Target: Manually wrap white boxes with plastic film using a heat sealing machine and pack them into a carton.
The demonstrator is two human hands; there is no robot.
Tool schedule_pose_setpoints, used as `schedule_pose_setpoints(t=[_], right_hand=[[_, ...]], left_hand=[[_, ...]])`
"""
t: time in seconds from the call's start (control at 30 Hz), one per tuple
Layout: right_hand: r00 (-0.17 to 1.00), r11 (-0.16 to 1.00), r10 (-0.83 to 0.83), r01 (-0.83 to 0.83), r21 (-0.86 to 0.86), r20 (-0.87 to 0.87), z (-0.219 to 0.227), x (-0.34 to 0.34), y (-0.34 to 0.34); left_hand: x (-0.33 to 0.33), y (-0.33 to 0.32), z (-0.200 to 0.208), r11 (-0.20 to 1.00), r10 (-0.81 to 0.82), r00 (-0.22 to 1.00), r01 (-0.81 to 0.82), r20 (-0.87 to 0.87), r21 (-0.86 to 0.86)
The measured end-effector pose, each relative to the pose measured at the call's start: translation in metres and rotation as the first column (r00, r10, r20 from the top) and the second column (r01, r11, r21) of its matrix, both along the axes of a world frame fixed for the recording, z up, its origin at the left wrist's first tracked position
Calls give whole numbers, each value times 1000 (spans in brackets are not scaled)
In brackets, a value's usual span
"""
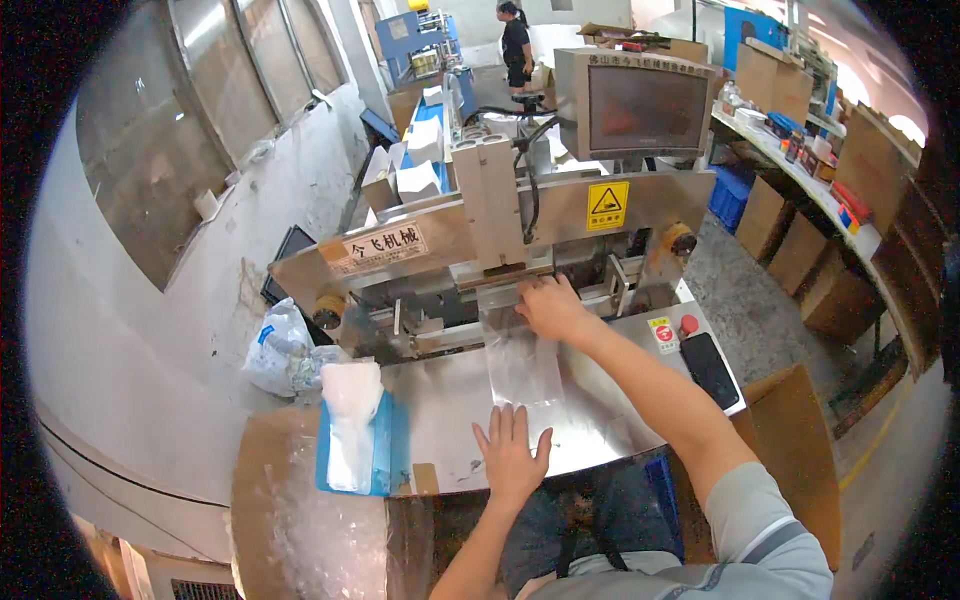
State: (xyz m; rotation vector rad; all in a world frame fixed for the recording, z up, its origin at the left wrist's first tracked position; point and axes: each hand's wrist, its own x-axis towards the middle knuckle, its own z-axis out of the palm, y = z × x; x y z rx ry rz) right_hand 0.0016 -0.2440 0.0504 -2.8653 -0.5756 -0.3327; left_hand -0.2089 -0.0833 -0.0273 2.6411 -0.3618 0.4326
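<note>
A clear plastic bag (522,368) lies on the shiny metal worktop (440,385) of a machine, its far end under the machine's crossbar. My left hand (512,462) is open, fingers spread, at the near end of the bag; the fingertips touch it or hover just over it. Farther off, my right hand (550,308) has its fingers bent and closed on the bag's far end, close under the central metal column (488,200). What lies under those fingers is partly hidden. To the left, a stack of white, thin plastic bags (350,425) rests on a blue block (380,445).
A screen (645,108) stands above the crossbar (400,240). At right are a red button (688,325) and a black phone (709,370). Cardboard boxes (790,440) flank the worktop. A bundled plastic bag (280,350) sits left. Another person (515,50) stands far back.
</note>
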Motion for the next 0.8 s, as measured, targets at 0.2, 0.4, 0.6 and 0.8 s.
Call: schedule_pose_setpoints(t=[0.2, 0.4, 0.6, 0.8], right_hand=[[1000, 997, 12, -12, -81, 2, 4, 17, 1], [990, 985, -15, -9, -171, -140, 10, 20, -4], [992, 823, 113, -59, 564, -61, -12, -47, -42], [914, 638, 110, 237, 733, -392, -51, -130, -73]], left_hand=[[-4, 3, 10, 968, 144, 988, -127, 63, -214], [-3, 4, 7, 913, 189, 975, -129, 119, -387], [-4, 7, 1, 913, 177, 976, -115, 126, -391], [-3, 5, 1, 917, 157, 984, -112, 90, -383]])
